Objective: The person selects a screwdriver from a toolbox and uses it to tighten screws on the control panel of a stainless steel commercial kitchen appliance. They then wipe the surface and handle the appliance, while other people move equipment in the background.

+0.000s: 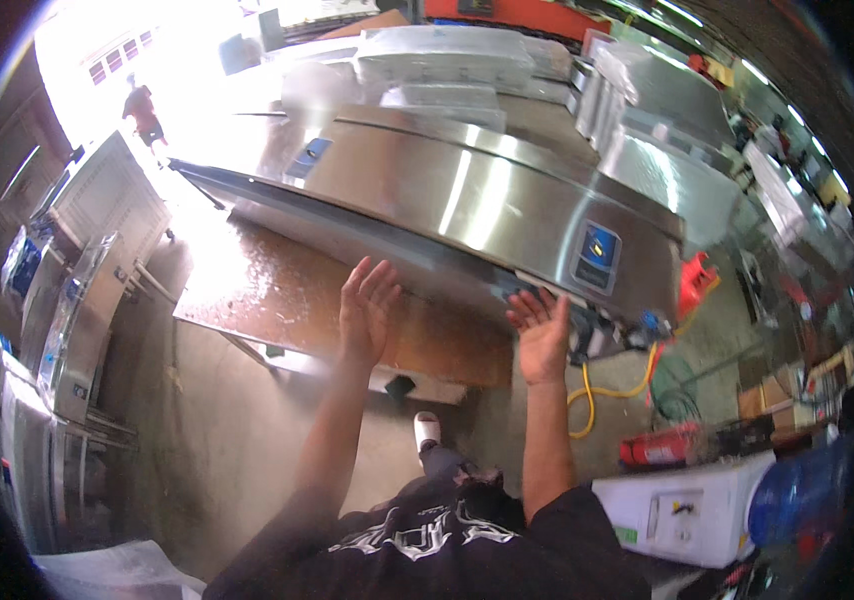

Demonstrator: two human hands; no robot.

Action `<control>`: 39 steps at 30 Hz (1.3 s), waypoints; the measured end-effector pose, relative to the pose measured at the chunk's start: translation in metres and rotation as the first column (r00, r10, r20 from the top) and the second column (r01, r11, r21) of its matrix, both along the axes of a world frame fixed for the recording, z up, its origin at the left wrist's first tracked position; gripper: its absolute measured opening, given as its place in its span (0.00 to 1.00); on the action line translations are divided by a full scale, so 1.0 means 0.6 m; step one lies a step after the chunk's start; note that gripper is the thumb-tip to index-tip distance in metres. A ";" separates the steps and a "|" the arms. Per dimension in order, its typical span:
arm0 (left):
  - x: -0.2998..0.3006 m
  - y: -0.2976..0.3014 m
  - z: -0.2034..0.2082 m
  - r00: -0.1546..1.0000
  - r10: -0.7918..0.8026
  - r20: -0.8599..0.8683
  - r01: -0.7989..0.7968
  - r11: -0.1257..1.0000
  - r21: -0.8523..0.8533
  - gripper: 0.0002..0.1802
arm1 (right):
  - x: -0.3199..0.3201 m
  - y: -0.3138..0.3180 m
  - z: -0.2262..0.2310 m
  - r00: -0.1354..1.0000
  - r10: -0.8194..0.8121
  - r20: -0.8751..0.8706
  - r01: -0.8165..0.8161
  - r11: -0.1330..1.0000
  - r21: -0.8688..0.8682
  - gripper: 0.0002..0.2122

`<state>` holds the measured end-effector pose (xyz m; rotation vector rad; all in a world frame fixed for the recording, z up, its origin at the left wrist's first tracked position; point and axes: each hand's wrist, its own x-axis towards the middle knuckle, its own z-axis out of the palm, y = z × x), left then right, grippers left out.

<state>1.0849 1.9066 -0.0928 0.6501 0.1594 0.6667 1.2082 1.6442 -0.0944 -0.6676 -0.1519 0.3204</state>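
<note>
A long stainless steel unit [417, 190] with a control panel label [597, 256] at its right end lies tilted across a brown table [247, 290]. My left hand [369, 312] is raised over the table, palm turned inward and fingers stretched out, in front of the unit's dark lower edge. It holds nothing. Close to the right part of that same edge is my right hand [543, 338], with its palm showing and fingers spread; nothing is in it. Whether its fingertips touch the edge I cannot tell.
Several steel units [87, 330] stand along the left. On the right are a yellow hose [587, 405], a red cylinder [659, 446], and a white water dispenser [697, 510] with a blue bottle [797, 495]. Wrapped units [447, 60] fill the back. A person [142, 108] is far left.
</note>
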 end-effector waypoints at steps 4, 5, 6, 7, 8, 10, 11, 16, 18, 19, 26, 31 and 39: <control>0.059 0.132 0.016 0.986 0.078 -0.146 -0.067 0.995 0.074 0.29 | 0.043 0.092 0.004 0.965 -0.223 -0.140 0.237 0.966 0.099 0.34; 0.065 0.150 0.017 0.984 0.039 -0.171 -0.040 0.999 -0.002 0.29 | 0.048 0.101 0.009 0.965 -0.234 -0.119 0.247 0.964 0.100 0.35; 0.076 0.165 0.017 0.984 0.006 -0.176 -0.007 1.000 -0.004 0.29 | 0.054 0.108 0.014 0.971 -0.231 -0.067 0.238 0.960 0.147 0.36; 0.088 0.178 0.020 0.979 -0.030 -0.203 0.026 0.999 -0.023 0.29 | 0.058 0.112 0.020 0.957 -0.281 -0.070 0.288 0.950 0.121 0.36; 0.096 0.186 0.021 0.970 -0.068 -0.231 0.059 0.997 -0.048 0.30 | 0.066 0.121 0.025 0.946 -0.324 -0.009 0.323 0.938 0.125 0.35; 0.110 0.191 0.023 0.952 -0.162 -0.261 0.142 0.985 -0.097 0.31 | 0.082 0.132 0.033 0.901 -0.406 -0.150 0.413 0.910 0.018 0.34; 0.115 0.191 0.023 0.945 -0.209 -0.253 0.185 0.976 -0.115 0.32 | 0.085 0.139 0.032 0.861 -0.481 -0.165 0.475 0.877 -0.072 0.33; 0.133 0.183 0.022 0.880 -0.436 -0.190 0.398 0.894 -0.205 0.29 | 0.089 0.153 0.019 0.795 -0.575 -0.193 0.556 0.818 -0.148 0.34; 0.137 0.183 0.022 0.858 -0.471 -0.206 0.431 0.878 -0.210 0.29 | 0.082 0.158 0.019 0.775 -0.599 -0.200 0.569 0.800 -0.190 0.32; 0.140 0.183 0.021 0.835 -0.517 -0.187 0.474 0.850 -0.229 0.29 | 0.080 0.161 0.022 0.752 -0.635 -0.174 0.595 0.769 -0.233 0.31; 0.165 0.195 0.035 0.790 -0.594 -0.156 0.556 0.799 -0.229 0.29 | 0.080 0.180 0.067 0.775 -0.611 -0.164 0.600 0.792 -0.114 0.16; 0.175 0.185 0.057 0.791 -0.589 -0.167 0.550 0.804 -0.226 0.25 | 0.096 0.158 0.014 0.743 -0.641 0.191 0.668 0.727 -0.158 0.17; 0.171 0.187 0.085 0.777 -0.526 -0.345 0.535 0.841 -0.077 0.21 | 0.087 0.164 0.039 0.812 -0.582 0.049 0.584 0.807 -0.085 0.12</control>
